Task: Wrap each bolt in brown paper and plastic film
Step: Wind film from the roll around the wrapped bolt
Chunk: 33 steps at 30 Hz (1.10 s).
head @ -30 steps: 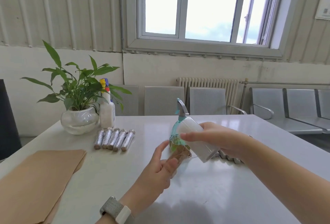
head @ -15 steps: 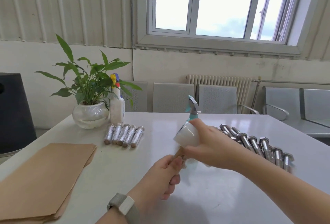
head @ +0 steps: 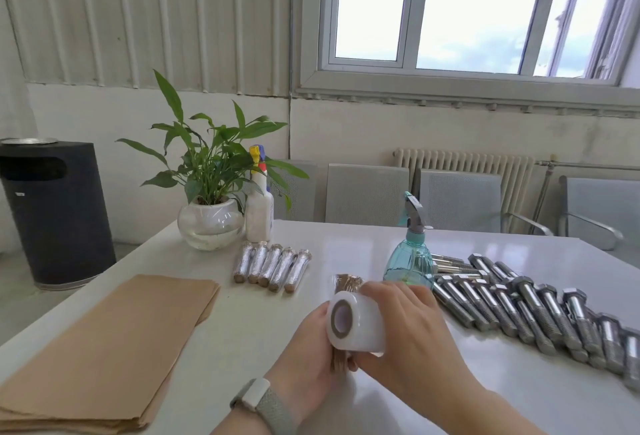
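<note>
My left hand (head: 308, 358) grips the lower end of a bolt wrapped in brown paper (head: 347, 282), whose top pokes out behind the film roll. My right hand (head: 412, 327) holds a white roll of plastic film (head: 356, 325) against that bolt, the roll's open core facing me. Several finished bolts in shiny film (head: 272, 268) lie side by side behind my hands. A long row of bare steel bolts (head: 526, 306) spreads across the right of the white table (head: 249, 323). A stack of brown paper sheets (head: 104, 348) lies at the left.
A teal spray bottle (head: 410, 258) stands just behind my right hand. A potted plant in a glass bowl (head: 211, 223) and a white spray bottle (head: 259, 212) stand at the table's far left. Grey chairs (head: 367, 195) line the wall; a black bin (head: 55, 212) stands at left.
The film roll has swung round the wrapped bolt and now sits lower, its core facing me. The view has shifted left and down, bringing the bin and more bolts into sight.
</note>
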{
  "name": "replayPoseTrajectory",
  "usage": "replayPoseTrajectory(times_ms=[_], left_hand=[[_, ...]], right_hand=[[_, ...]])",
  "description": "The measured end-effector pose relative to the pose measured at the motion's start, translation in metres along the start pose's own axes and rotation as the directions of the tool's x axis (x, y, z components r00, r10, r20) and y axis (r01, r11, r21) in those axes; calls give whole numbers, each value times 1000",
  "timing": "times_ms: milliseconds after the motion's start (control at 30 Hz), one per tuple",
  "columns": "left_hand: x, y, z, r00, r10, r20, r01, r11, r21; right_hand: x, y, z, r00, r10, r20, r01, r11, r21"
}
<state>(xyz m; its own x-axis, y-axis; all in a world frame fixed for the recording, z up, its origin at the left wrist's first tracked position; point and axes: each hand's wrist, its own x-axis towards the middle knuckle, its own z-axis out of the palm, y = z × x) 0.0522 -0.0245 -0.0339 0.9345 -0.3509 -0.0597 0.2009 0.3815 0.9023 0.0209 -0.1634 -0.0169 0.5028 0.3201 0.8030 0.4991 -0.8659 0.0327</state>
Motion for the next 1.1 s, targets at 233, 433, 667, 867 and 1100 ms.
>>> replayPoseTrajectory(times_ms=[233,433,667,867,1100], left_hand=[[2,9,-15,979,-67,193,150,878,-454],[3,14,-15,949,-257,184,303,905,-298],[5,15,-16,926,-362,-110,293,870,-396],[14,9,-15,956,-249,-153,158,881,-447],[15,14,-19,981,-192,1,166,847,-506]], right_hand=[[-11,-6,24,992,-113,47,113,994,7],[-19,-6,34,971,-236,47,240,964,-115],[-21,-8,32,961,-274,26,275,952,-132],[-19,-3,32,963,-271,-10,269,958,-96],[-18,-1,32,967,-238,-88,233,971,-60]])
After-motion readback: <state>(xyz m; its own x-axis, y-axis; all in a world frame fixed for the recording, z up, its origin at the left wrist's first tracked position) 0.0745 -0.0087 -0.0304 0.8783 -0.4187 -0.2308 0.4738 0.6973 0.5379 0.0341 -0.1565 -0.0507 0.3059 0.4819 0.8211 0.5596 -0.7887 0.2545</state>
